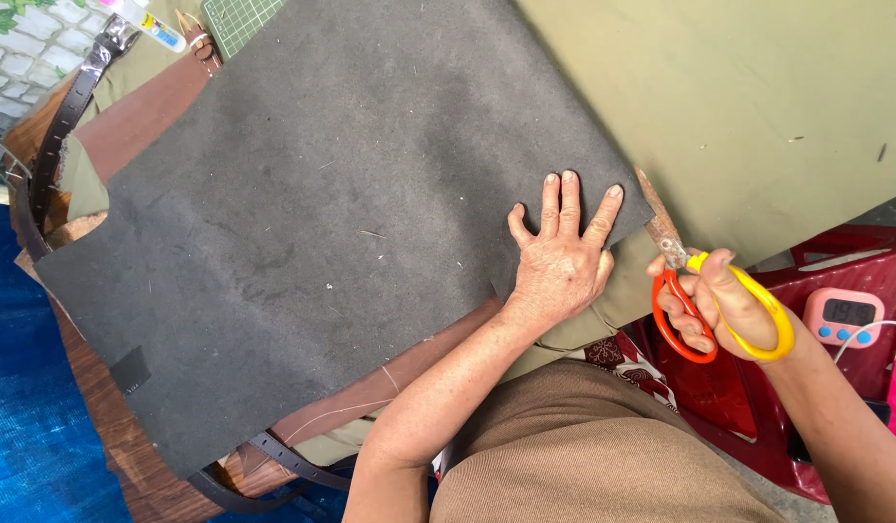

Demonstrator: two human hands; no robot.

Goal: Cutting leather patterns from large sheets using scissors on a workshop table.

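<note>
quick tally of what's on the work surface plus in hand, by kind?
Dark grey sheet under the left hand: 1
Scissors in the right hand: 1
Belts: 2, the second near the front edge
Green cutting mat: 1
Glue tube: 1
Total: 6

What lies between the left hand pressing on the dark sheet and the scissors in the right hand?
In the head view, only the dark grey sheet's corner edge and a strip of olive cloth separate the left hand from the scissors held by the right hand.

I see bright, even daylight; soft short shadows sit just under the fingers [564, 199] of the left hand [559, 261]; focus sharp; no glare.
</note>
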